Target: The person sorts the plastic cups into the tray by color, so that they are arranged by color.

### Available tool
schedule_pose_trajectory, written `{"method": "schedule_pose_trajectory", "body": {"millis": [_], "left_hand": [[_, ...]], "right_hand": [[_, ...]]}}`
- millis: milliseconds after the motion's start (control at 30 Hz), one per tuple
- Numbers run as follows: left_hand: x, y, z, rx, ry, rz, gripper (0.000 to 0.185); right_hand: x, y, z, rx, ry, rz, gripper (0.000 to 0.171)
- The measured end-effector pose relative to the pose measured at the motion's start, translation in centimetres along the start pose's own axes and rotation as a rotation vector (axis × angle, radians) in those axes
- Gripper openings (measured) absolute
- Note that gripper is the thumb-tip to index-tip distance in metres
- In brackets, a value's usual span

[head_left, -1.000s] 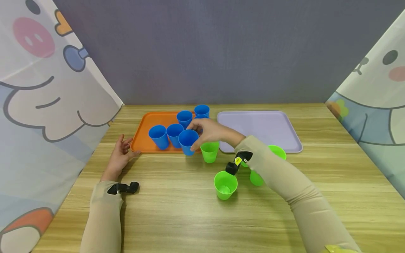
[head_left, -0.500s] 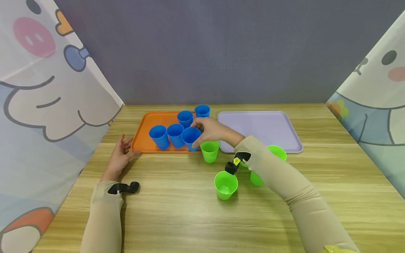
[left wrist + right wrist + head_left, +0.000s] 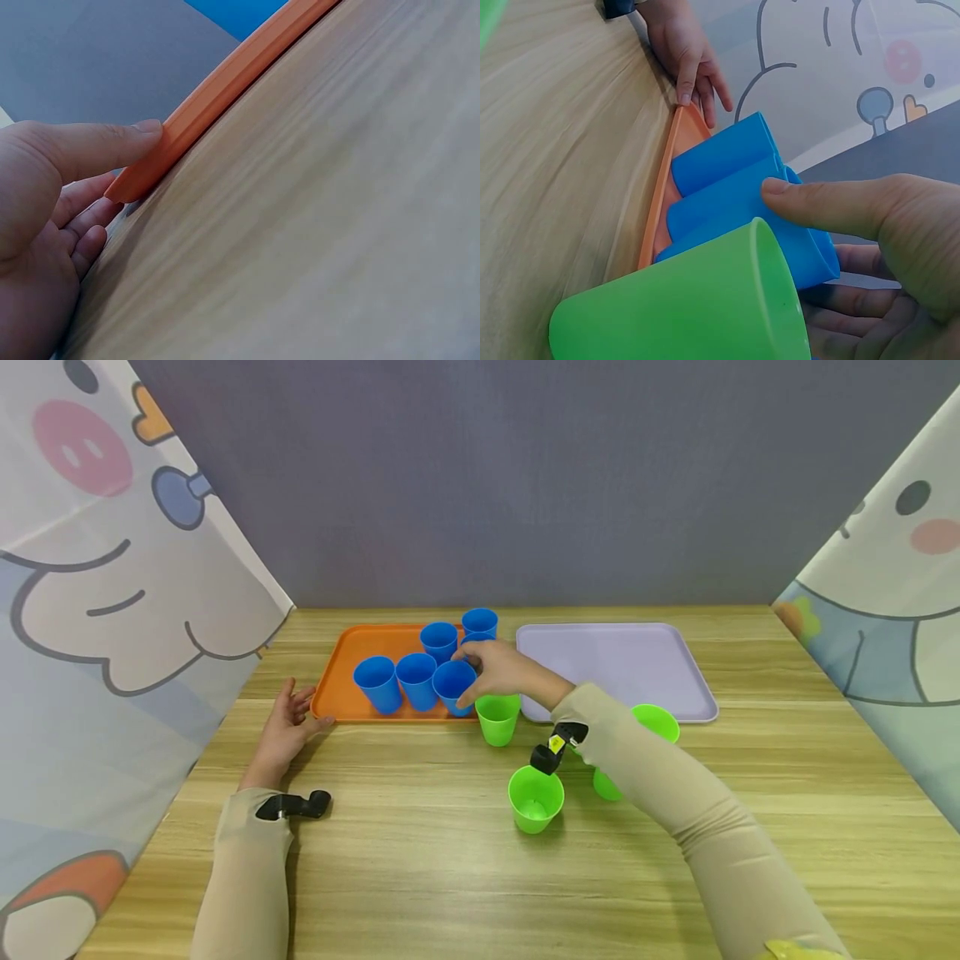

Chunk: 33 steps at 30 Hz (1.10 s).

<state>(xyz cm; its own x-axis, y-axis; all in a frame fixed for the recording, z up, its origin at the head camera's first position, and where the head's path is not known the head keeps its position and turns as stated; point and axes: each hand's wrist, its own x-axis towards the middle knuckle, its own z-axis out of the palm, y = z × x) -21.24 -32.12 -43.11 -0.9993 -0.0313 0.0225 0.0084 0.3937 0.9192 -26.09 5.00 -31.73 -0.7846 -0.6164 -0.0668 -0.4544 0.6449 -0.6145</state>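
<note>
Because the right hand [image 3: 504, 670] holds the nearest blue cup [image 3: 454, 687] by thumb and fingers right at the front edge of the orange tray [image 3: 339, 687], the cup could tip over the rim, or a careless release could knock it into its neighbours. The green cup [image 3: 497, 718] stands on the table just beside that hand, close enough that a sweeping wrist or sleeve might topple it. The left hand [image 3: 287, 729] lies flat and relaxed on the table [image 3: 420, 877], its thumb touching the tray's near left corner; if that thumb pushes, the tray could slide and shake the cups.

The orange tray carries five blue cups, all upright with open mouths and bunched toward its right side; they look empty, though some interiors are partly hidden. The lilac tray [image 3: 637, 664] has nothing on it. Three green cups stand on the bare table in front of the trays; the front green cup [image 3: 535, 798] shows an empty bottom, and a third green cup [image 3: 656, 720] is partly hidden by the right sleeve.
</note>
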Motion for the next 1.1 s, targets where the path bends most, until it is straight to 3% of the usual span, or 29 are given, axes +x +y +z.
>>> {"method": "schedule_pose_trajectory", "body": {"millis": [233, 467, 567, 833, 1100], "left_hand": [[-1.4, 3.5, 0.4, -0.030, -0.021, -0.014, 0.098], [-1.4, 3.7, 0.4, -0.024, -0.022, -0.018, 0.098], [-1.2, 3.3, 0.3, -0.028, -0.020, -0.016, 0.098], [0.1, 0.2, 0.0, -0.008, -0.003, -0.015, 0.101], [0.0, 0.1, 0.1, -0.013, 0.010, 0.008, 0.100]], "right_hand": [[0.3, 0.1, 0.1, -0.038, -0.020, 0.040, 0.074], [0.5, 0.2, 0.2, -0.049, -0.035, 0.062, 0.075], [0.5, 0.2, 0.1, -0.054, -0.048, 0.069, 0.075], [0.4, 0.2, -0.3, -0.054, -0.082, 0.082, 0.076], [0.2, 0.3, -0.7, -0.052, -0.087, 0.105, 0.076]]}}
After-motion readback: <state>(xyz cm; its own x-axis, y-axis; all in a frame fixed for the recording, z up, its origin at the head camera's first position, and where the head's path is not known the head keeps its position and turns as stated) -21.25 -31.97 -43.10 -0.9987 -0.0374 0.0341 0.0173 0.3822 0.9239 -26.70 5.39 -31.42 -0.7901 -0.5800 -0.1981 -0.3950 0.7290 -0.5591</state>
